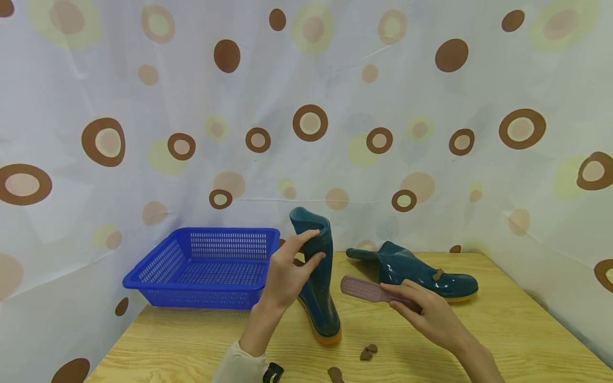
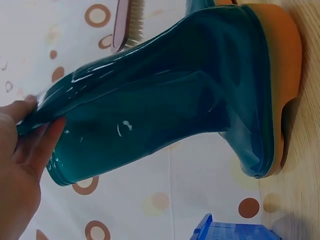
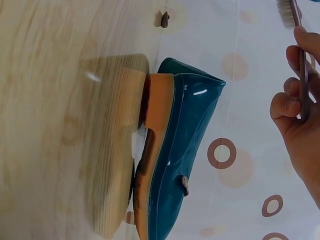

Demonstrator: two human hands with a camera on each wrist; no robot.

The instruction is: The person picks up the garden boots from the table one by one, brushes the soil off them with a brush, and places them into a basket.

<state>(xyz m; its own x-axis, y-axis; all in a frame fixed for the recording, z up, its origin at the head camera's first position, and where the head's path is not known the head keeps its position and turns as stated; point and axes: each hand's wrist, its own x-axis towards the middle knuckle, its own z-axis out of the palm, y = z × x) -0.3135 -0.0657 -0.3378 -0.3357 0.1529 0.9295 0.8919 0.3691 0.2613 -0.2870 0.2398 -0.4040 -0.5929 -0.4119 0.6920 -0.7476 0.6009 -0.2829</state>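
A teal rubber boot [image 1: 320, 282] with an orange sole stands upright near the middle of the table. Thumb and fingers of my left hand [image 1: 287, 271] pinch its shaft at the top rim; the left wrist view shows the grip on the boot [image 2: 150, 100] from the side. In my right hand [image 1: 426, 314] is a purple-brown scrub brush [image 1: 364, 289], held by its handle and apart from the boot, with pale bristles [image 3: 286, 12] in the right wrist view. Behind that hand sits the other teal boot [image 1: 412, 271], its shaft folded over and a brown lump [image 1: 438, 274] on its foot.
At the left stands a blue plastic basket [image 1: 201, 287] with perforated walls. Several brown lumps [image 1: 367, 352] lie on the wooden table [image 1: 191, 346] toward the front. A white curtain [image 1: 268, 175] with brown and yellow spots hangs behind and at both sides.
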